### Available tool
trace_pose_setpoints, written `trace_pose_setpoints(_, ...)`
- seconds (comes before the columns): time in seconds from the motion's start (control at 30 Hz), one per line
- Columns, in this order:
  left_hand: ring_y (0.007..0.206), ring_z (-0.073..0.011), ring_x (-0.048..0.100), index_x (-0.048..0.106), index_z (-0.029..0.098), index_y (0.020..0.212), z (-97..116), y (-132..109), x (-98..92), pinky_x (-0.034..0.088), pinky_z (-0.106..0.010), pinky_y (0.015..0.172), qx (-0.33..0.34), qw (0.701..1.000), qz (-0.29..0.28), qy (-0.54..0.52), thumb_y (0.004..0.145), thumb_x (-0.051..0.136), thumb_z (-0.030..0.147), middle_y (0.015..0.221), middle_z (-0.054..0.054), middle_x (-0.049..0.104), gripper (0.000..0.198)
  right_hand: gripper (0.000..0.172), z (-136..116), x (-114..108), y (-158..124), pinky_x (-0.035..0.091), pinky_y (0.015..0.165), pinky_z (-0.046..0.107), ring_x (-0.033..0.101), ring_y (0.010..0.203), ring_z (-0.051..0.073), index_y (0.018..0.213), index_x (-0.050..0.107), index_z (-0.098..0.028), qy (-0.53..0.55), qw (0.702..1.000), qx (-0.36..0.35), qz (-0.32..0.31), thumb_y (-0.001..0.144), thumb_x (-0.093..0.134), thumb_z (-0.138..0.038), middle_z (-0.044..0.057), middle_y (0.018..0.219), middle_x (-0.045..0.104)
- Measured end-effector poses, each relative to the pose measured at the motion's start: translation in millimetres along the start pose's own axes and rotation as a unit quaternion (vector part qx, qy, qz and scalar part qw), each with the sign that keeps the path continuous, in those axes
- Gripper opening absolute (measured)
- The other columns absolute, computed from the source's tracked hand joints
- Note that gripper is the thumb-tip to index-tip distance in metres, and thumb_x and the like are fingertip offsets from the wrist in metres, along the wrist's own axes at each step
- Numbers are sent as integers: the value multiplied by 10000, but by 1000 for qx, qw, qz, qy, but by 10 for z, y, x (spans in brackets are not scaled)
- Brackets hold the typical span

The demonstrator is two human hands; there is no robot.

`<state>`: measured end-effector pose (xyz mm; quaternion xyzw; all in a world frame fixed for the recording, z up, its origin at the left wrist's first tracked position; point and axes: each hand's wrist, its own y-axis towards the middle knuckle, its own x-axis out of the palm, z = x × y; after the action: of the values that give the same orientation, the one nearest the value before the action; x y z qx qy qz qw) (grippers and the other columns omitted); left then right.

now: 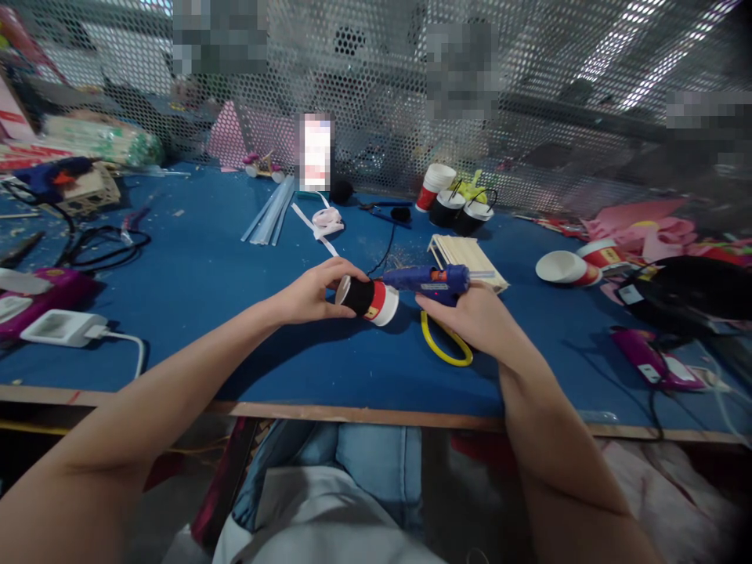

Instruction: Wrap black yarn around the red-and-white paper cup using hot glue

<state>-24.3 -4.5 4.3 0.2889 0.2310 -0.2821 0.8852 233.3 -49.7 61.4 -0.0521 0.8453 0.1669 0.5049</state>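
Near the middle of the blue table, my left hand is wrapped round a paper cup lying on its side, with a black band on its left part and red and white on its right. My right hand grips a blue glue gun by its handle, a clear glue stick poking out at the rear. The gun's tip points left and is close to the cup; whether they touch I cannot tell. Yellow-handled scissors lie below the gun, partly hidden by my right hand.
Behind are clear glue sticks, white ribbon, pliers, a lit phone and upright cups. A small wooden stick frame stands behind the gun. Purple power strips and cables lie at both sides.
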Motion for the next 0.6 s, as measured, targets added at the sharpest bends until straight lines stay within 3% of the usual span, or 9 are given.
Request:
trace_pose_setpoints(0.1, 998, -207, 552, 536, 198, 1108, 19, 4, 15, 491, -330, 834, -20, 1000, 5, -21, 690, 711, 242, 1091, -85, 509, 455, 318, 3, -6, -8, 363, 451, 270, 473, 464, 128, 539, 392, -217, 6, 1000, -2, -7, 752, 577, -364, -19, 490, 493)
trace_pose_setpoints(0.33, 728, -130, 598, 515, 169, 1108, 46, 17, 35, 494, -272, 653, -148, 983, 1, -106, 709, 681, 323, 1008, -63, 593, 459, 276, -48, -32, -55, 366, 469, 281, 481, 480, 138, 562, 435, -222, 20, 999, -34, -15, 768, 558, -358, -19, 498, 499)
trace_pose_setpoints(0.6, 704, -130, 600, 542, 157, 1080, 51, 27, 29, 493, -270, 635, -195, 973, 15, -127, 707, 675, 386, 962, -52, 583, 458, 201, -106, -52, -85, 436, 557, 289, 547, 563, 161, 603, 502, -220, 5, 999, -46, -8, 766, 563, -319, 13, 604, 602)
